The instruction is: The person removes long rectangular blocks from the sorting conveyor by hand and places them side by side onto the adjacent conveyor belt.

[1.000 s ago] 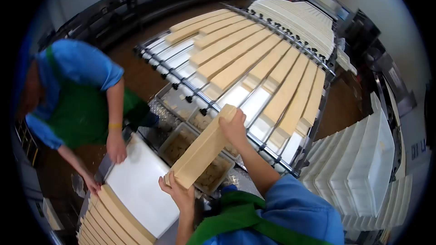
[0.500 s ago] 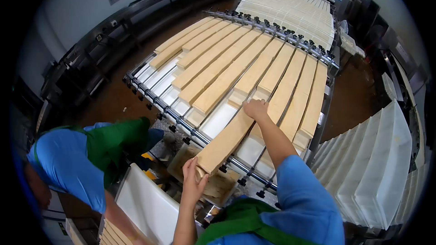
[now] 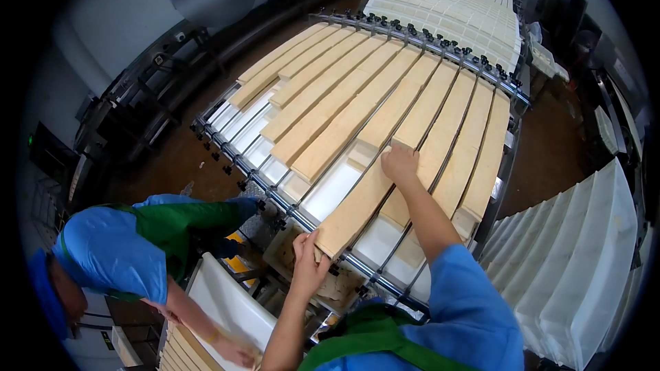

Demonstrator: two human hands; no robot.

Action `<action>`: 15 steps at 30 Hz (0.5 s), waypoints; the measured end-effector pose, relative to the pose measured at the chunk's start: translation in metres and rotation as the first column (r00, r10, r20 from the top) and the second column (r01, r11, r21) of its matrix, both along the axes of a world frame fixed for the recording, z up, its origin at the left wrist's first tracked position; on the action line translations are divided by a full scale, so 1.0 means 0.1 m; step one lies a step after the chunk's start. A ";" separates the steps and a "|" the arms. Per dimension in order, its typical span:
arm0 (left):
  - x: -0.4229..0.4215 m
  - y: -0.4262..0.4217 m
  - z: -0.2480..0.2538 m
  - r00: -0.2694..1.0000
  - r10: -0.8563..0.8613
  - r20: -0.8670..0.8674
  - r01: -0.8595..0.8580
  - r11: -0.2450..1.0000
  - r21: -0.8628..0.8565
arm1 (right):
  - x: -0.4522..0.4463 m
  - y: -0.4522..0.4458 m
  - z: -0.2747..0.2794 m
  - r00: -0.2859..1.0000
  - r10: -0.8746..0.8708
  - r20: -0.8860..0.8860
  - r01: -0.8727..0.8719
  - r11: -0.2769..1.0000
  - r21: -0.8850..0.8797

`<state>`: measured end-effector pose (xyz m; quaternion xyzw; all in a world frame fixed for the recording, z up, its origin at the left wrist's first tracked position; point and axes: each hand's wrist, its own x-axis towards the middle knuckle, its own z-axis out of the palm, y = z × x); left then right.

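You have the block (image 3: pixel 354 213) on the desk (image 3: pixel 333 191), its near end at the front rail (image 3: pixel 292 213), not yet released. Your left hand (image 3: pixel 309 261) keeps a closed grip on that end; your right hand (image 3: pixel 400 165) curls over the far end, but you cannot tell whether its grip clasps. Other blocks (image 3: pixel 344 124) already lie in rows, seemingly leaving that hand little room. A co-worker (image 3: pixel 113 251) bends at your left; white trays (image 3: pixel 560 261) stand at your right.
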<state>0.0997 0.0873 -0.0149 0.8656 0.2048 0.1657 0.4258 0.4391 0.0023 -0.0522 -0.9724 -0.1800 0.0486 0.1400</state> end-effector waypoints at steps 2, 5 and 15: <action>0.07 0.02 -0.04 0.998 -0.067 -0.014 0.067 0.997 0.025 | -0.09 -0.05 0.05 0.991 -0.005 0.136 0.007 1.000 -0.011; 0.27 0.03 -0.07 0.986 -0.162 -0.027 0.162 0.987 0.019 | -0.50 0.00 0.15 0.902 0.029 0.432 -0.074 0.993 0.087; -0.10 -0.03 -0.32 0.964 0.234 0.129 -0.227 0.972 -0.068 | -2.10 -0.02 0.06 0.609 0.716 0.341 -0.793 0.569 0.219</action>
